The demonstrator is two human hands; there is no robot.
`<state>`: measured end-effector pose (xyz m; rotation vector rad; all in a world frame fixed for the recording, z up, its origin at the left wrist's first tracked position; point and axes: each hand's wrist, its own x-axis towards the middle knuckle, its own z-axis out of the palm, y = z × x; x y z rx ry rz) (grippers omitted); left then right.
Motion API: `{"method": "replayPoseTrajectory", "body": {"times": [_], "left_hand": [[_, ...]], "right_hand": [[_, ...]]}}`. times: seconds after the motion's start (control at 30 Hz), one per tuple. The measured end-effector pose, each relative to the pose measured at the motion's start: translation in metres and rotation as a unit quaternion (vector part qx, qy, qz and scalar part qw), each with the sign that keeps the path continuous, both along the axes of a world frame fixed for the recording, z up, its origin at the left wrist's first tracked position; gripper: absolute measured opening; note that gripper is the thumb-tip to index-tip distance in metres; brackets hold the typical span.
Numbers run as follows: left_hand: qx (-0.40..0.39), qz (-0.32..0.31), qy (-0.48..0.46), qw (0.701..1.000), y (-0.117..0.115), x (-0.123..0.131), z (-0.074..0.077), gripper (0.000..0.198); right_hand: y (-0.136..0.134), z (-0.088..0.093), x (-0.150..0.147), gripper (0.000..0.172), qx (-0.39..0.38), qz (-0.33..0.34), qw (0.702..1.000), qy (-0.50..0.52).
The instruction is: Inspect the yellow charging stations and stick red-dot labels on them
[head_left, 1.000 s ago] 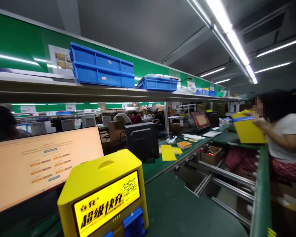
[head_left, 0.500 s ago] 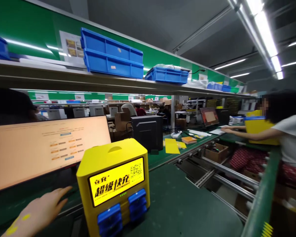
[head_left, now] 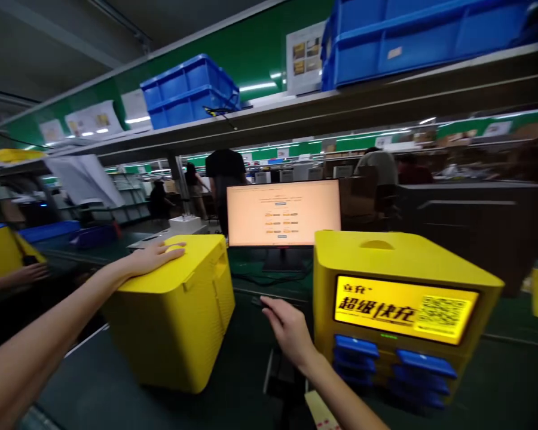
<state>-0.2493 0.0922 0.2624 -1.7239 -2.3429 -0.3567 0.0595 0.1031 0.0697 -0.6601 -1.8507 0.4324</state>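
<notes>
Left hand [head_left: 155, 257] now flat on plain yellow box [head_left: 174, 310], right hand [head_left: 287, 325] released, both grips unclenched

1. The yellow box [head_left: 170, 310] under my left hand [head_left: 155, 257] looks like smooth plastic, a bit shiny on top.
2. The yellow charger box [head_left: 399, 263] by my right hand [head_left: 289, 325] is smooth plastic too, with a glossy, glowing screen panel [head_left: 403, 307].
3. Its blue slots [head_left: 390, 358] look like shiny plastic.
4. The counter [head_left: 511, 382] has a dull green mat, not shiny.
5. The blue bins [head_left: 188, 89] on the shelf are plastic.
6. The sheets [head_left: 302, 57] on the green wall look like paper.
</notes>
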Motion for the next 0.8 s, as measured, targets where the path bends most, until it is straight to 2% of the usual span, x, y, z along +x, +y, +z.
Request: {"method": "replayPoseTrajectory", "body": {"times": [0.07, 0.17, 0.27, 0.33, 0.5, 0.63, 0.73, 0.8], "left_hand": [[-0.066, -0.047, -0.027, 0.996, -0.003, -0.001, 0.003, 0.05], [-0.123, -0.12, -0.069, 0.983, -0.01, 0.006, 0.002, 0.054], [-0.141, -0.185, -0.107, 0.967, -0.016, 0.016, 0.0, 0.054], [-0.136, -0.203, -0.109, 0.964, -0.017, 0.019, 0.0, 0.053], [-0.134, -0.212, -0.096, 0.963, -0.013, 0.017, -0.001, 0.054], [-0.123, -0.222, -0.094, 0.963, -0.012, 0.018, -0.002, 0.054], [-0.12, -0.157, -0.076, 0.977, -0.009, 0.019, -0.002, 0.059], [-0.107, -0.109, -0.047, 0.987, -0.003, 0.016, -0.002, 0.066]], "right_hand": [[0.01, 0.01, -0.013, 0.026, 0.017, -0.013, 1.0, -0.02], [0.02, 0.025, -0.034, 0.026, 0.026, -0.018, 0.999, -0.029], [0.026, 0.036, -0.049, 0.027, 0.04, -0.017, 0.998, -0.05], [0.028, 0.039, -0.055, 0.027, 0.044, -0.021, 0.996, -0.071], [0.029, 0.043, -0.059, 0.021, 0.046, -0.043, 0.99, -0.126], [0.032, 0.056, -0.068, 0.018, 0.041, -0.077, 0.981, -0.172], [0.036, 0.064, -0.071, 0.016, 0.045, -0.093, 0.974, -0.202], [0.032, 0.061, -0.064, 0.025, 0.057, -0.096, 0.971, -0.209]]}}
